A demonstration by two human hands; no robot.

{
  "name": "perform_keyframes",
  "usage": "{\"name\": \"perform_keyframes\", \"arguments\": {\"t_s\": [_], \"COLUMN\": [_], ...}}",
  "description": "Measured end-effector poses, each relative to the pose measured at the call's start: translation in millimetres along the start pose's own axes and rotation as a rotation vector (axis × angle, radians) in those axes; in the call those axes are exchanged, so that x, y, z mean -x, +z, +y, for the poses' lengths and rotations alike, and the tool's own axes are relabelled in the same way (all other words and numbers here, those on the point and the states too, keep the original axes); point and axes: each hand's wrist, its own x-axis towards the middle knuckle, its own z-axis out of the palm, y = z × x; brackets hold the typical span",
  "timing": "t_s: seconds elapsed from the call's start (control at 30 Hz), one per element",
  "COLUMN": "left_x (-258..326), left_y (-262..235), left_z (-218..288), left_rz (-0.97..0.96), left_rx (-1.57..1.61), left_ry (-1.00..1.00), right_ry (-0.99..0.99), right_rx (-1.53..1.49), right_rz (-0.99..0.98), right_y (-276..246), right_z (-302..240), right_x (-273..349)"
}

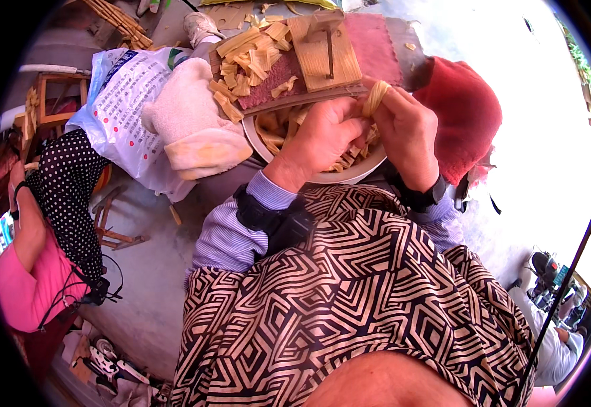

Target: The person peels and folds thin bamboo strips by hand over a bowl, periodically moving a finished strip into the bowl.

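Observation:
My left hand (326,136) and my right hand (407,125) meet above a white bowl (339,178). Between their fingers is a pale yellow strip (375,98), bent into a loop by the right fingertips. Both hands are closed in a pinch; the strip's lower end is hidden by my fingers. More yellow strips (275,129) lie in the bowl. Just beyond, a board covered in red cloth (380,51) carries a heap of flat strips (251,61) and a wooden block (302,51) with an upright metal spike (331,57).
A pink towel (197,112) and a plastic bag (129,102) are on the left. A red cloth cover (462,115) stands at the right. Another person in pink (27,278) is at the far left, near a small wooden stool (116,224). A patterned apron (350,292) covers my lap.

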Motion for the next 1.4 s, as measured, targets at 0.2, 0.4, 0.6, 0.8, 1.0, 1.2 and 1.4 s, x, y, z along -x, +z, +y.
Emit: {"name": "perform_keyframes", "arguments": {"t_s": [0.2, 0.4, 0.6, 0.8, 1.0, 1.2, 1.4], "left_x": [3.3, 1.0, 12.4, -0.1, 21.7, 42.2, 33.6], "left_y": [-11.0, -10.6, 2.6, 10.9, 1.9, -19.1, -11.7], "left_z": [-0.4, -3.2, 11.8, 6.4, -1.9, -5.3, 9.4], "left_rz": [0.258, 0.229, 0.227, 0.353, 0.022, 0.244, 0.283], "left_rx": [-1.117, -0.935, -0.682, -0.704, -0.060, -0.718, -1.028], "left_ry": [0.601, 0.705, 0.478, 0.209, -0.100, 0.193, 0.410], "right_ry": [0.597, 0.841, 0.599, 0.203, 0.253, 0.485, -0.219], "right_rx": [-0.681, -1.581, -1.082, -0.603, -0.688, -0.890, -0.102], "right_rz": [-0.363, -0.481, -0.310, 0.045, 0.226, -0.157, -0.341], "right_y": [20.6, 23.9, 18.8, 23.7, 17.7, -3.7, -15.3], "right_z": [25.6, 21.8, 18.2, 13.3, 19.1, 33.3, 17.0], "right_x": [19.3, 22.9, 16.7, 16.5, 14.1, 15.1, -9.3]}}
